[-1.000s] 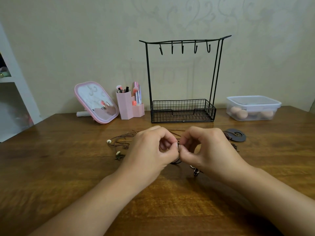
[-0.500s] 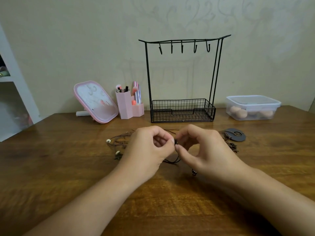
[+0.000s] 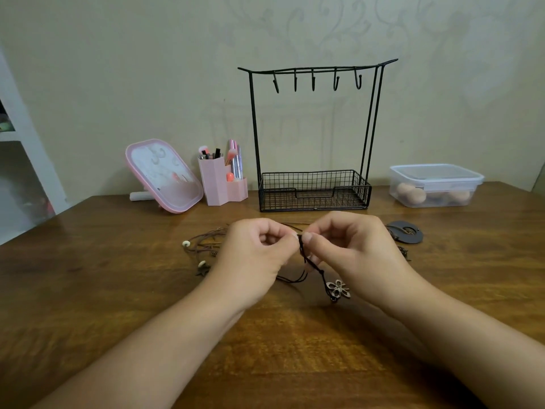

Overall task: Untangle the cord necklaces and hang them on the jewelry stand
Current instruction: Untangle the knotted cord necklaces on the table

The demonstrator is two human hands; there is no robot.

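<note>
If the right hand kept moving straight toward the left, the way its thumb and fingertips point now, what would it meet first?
The right hand would almost at once meet the left hand: their fingertips nearly touch, both pinching the dark cord between them. Depth is unclear, but nothing else shows in that line.

Stand (image 3: 314,190) at the surface's (image 3: 88,290) back edge; mirror (image 3: 163,175) left, box (image 3: 435,185) right, necklaces (image 3: 206,246) before it.
</note>
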